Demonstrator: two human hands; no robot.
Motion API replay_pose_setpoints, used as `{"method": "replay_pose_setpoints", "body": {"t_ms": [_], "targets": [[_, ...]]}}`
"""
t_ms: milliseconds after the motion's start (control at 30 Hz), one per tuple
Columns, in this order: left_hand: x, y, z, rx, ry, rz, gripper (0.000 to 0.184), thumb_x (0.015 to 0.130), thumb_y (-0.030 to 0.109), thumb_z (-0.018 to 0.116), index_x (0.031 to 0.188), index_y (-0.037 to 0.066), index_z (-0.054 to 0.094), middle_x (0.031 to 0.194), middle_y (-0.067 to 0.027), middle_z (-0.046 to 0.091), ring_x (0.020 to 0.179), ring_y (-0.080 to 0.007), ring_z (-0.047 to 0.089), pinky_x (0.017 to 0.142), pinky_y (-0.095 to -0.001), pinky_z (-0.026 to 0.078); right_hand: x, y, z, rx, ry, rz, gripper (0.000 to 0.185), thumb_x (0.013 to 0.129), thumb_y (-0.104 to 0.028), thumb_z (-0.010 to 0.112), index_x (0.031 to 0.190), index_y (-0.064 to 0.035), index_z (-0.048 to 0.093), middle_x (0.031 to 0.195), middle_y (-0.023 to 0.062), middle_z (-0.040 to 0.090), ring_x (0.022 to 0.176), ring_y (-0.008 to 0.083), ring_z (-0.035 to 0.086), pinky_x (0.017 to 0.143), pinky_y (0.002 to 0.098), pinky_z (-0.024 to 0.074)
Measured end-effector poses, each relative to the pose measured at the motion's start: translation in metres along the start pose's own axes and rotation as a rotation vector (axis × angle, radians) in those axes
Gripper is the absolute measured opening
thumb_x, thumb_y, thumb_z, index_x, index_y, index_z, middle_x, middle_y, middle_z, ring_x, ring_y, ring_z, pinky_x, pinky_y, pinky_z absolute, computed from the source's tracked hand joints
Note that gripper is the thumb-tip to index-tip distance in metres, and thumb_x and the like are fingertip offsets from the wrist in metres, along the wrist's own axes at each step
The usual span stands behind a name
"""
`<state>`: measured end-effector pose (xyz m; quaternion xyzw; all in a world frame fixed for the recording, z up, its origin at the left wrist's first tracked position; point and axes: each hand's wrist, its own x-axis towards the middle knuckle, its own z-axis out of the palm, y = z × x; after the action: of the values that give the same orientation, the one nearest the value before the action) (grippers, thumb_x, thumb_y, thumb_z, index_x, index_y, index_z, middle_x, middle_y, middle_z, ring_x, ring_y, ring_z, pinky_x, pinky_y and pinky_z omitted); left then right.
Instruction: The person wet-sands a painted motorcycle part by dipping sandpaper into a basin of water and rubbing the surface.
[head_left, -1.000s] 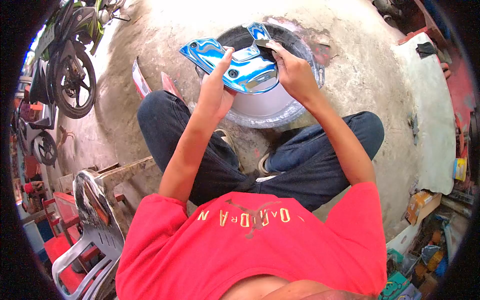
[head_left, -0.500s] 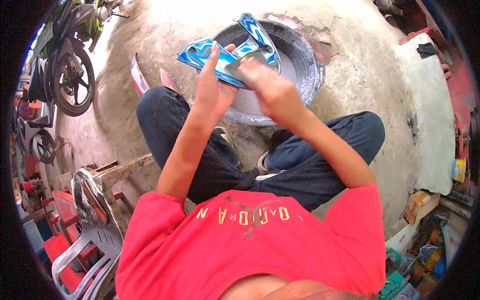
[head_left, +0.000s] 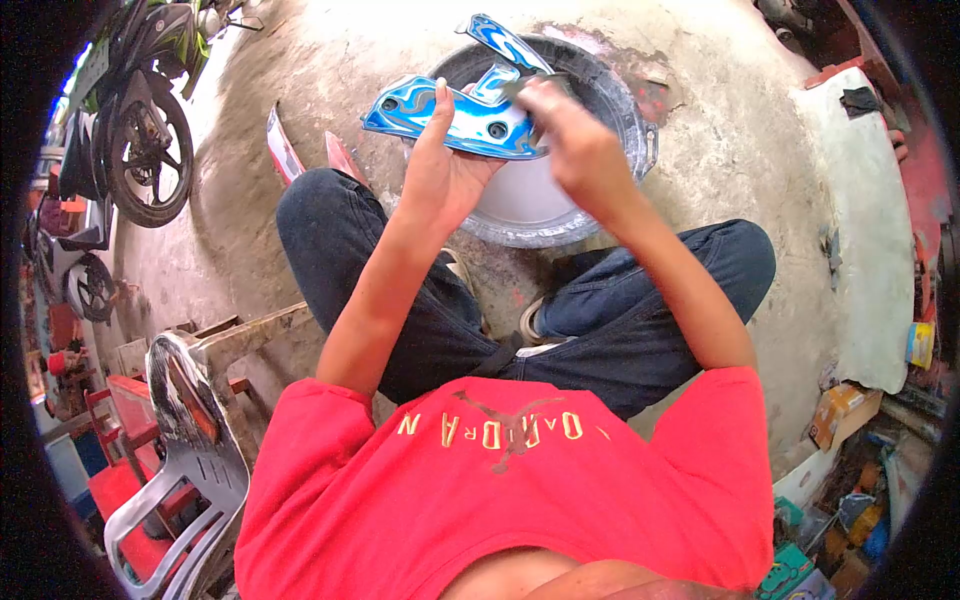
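Note:
A blue-and-white swirled motorcycle fairing panel (head_left: 465, 125) is held over a dark basin (head_left: 643, 150) of cloudy, whitish liquid. Two dark round holes show in the panel, and a narrow arm of it juts up to the right. My left hand (head_left: 445, 175) grips its lower left edge, thumb across the front and fingers behind. At the panel's right side is my right hand (head_left: 580, 140), blurred by motion, closed on a dark grey piece of sandpaper (head_left: 518, 90) pressed to the surface. Part of the panel is hidden behind that hand.
Two red-and-white panel pieces (head_left: 283, 145) lie on the concrete floor left of the basin. A motorcycle (head_left: 145, 140) stands at the upper left, a grey plastic chair (head_left: 195, 470) at the lower left. A long pale panel (head_left: 865, 240) lies along the right, near a cardboard box (head_left: 845, 412).
My right hand has moved right and up across the panel with the sandpaper, uncovering the panel's lower right hole. The panel has tilted and shifted slightly in my left hand.

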<state>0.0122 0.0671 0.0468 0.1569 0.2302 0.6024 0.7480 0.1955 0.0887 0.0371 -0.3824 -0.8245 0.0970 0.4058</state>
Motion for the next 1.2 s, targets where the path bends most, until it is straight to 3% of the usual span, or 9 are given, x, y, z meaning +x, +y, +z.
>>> {"method": "replay_pose_setpoints", "body": {"t_ms": [33,200,300,433,533,700,833,933,1200], "targets": [[-0.001,0.001,0.002,0.014,0.033,0.003,0.044,0.105,0.043,0.051,0.128,0.005,0.053,0.127,-0.0143,0.062,0.117,-0.027,0.062,0.1,-0.0481,0.051,0.006,0.008,-0.006,0.052,-0.003,0.168,0.04,0.088,0.0,0.051,0.126,-0.0015,0.063,0.129,0.021,0.064,0.123,0.0352,0.06,0.104,0.0425,0.0492],[0.004,0.004,-0.004,0.057,0.096,0.019,0.042,0.103,0.039,0.056,0.129,0.006,0.055,0.127,-0.0124,0.063,0.116,-0.0248,0.063,0.098,-0.0461,0.052,-0.015,-0.032,0.004,-0.03,-0.051,-0.214,0.044,0.086,0.007,0.057,0.128,-0.0043,0.063,0.129,0.0172,0.065,0.124,0.0319,0.061,0.105,0.042,0.0491],[0.005,0.006,-0.004,0.008,0.01,-0.007,0.04,0.102,0.033,0.059,0.131,0.005,0.056,0.127,-0.0114,0.064,0.114,-0.0236,0.064,0.097,-0.0447,0.052,-0.007,-0.017,0.0,-0.094,-0.033,-0.201,0.046,0.085,0.008,0.056,0.128,-0.0054,0.063,0.129,0.0181,0.065,0.124,0.0319,0.061,0.105,0.0415,0.0492],[-0.001,0.004,0.004,0.16,0.071,0.061,0.047,0.102,0.023,0.059,0.141,-0.001,0.048,0.139,-0.0152,0.057,0.125,-0.0262,0.058,0.108,-0.0434,0.046,0.011,0.023,-0.021,-0.012,0.001,0.33,0.029,0.1,-0.012,0.051,0.122,0.0009,0.064,0.116,0.0238,0.068,0.112,0.0382,0.066,0.095,0.0433,0.0521],[0.0,0.007,0.001,0.141,0.079,0.034,0.047,0.1,0.02,0.062,0.141,-0.002,0.05,0.138,-0.0148,0.057,0.126,-0.0262,0.057,0.109,-0.0428,0.045,0.009,0.029,-0.016,0.056,0.12,0.383,0.03,0.105,-0.026,0.053,0.113,-0.0016,0.069,0.094,0.0162,0.075,0.081,0.022,0.07,0.07,0.0326,0.0503],[-0.002,0.012,0.0,0.248,0.027,0.009,0.047,0.099,0.018,0.063,0.139,-0.004,0.051,0.137,-0.015,0.058,0.126,-0.025,0.057,0.109,-0.0414,0.045,0.006,0.064,-0.019,0.873,0.089,0.888,0.03,0.104,-0.033,0.058,0.095,-0.007,0.07,0.087,-0.0001,0.071,0.074,0.0054,0.063,0.065,0.0216,0.0468],[0.002,0.012,-0.009,0.145,-0.033,-0.064,0.045,0.099,0.017,0.062,0.138,-0.003,0.051,0.137,-0.0165,0.058,0.129,-0.0281,0.055,0.111,-0.0449,0.043,0.008,0.037,-0.013,1.132,0.108,0.916,0.026,0.098,-0.034,0.069,0.089,-0.0089,0.065,0.076,-0.0018,0.065,0.062,0.0063,0.058,0.055,0.0228,0.0437],[0.003,0.013,-0.003,-0.15,-0.089,-0.076,0.043,0.1,0.019,0.06,0.137,0.0,0.049,0.137,-0.0184,0.056,0.129,-0.0328,0.053,0.112,-0.052,0.04,0.009,0.02,-0.012,1.297,0.167,0.951,0.025,0.097,-0.029,0.07,0.1,-0.0038,0.067,0.091,0.0039,0.072,0.076,0.0119,0.069,0.068,0.0287,0.0563],[0.01,-0.001,-0.015,0.106,0.03,0.125,0.041,0.099,0.017,0.064,0.134,0.001,0.051,0.13,-0.0145,0.061,0.12,-0.0296,0.06,0.101,-0.0492,0.049,-0.007,0.021,0.004,1.204,0.033,1.091,0.03,0.102,-0.032,0.062,0.11,-0.0032,0.068,0.105,0.0071,0.072,0.091,0.0169,0.07,0.082,0.0355,0.0576]]}}
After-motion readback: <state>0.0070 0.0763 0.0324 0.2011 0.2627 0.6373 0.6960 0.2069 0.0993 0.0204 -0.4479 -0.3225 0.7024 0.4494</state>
